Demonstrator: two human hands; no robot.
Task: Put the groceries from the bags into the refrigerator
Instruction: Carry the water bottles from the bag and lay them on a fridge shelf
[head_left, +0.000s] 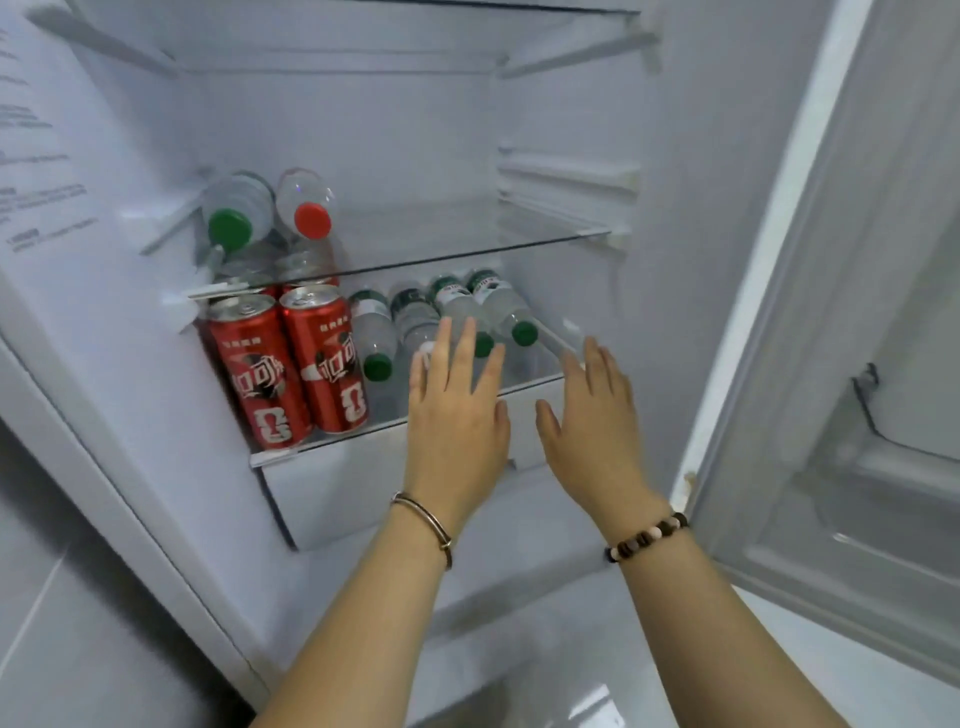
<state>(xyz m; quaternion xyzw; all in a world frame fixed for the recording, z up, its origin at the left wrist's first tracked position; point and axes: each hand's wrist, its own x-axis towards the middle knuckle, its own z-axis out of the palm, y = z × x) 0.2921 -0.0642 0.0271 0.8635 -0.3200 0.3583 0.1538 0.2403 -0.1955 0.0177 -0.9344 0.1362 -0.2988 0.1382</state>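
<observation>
Hands: two, both flat-fingered, holding nothing. Left hand (457, 410) is in front of the lower shelf (395, 423). Its fingers cover part of the bottles, contact unclear. Right hand (592, 415) is just beside it, at the shelf's right end. Lower shelf of the fridge (363, 130): 2 red cans (254, 374) upright at left, 4 water bottles (371, 332) lying caps forward. More red behind the cans, count unclear. Upper shelf (467, 257), far left: 2 lying bottles, green-capped bottle (229, 224) and red-capped bottle (312, 219). Wall label (47, 197) is blurred.
</observation>
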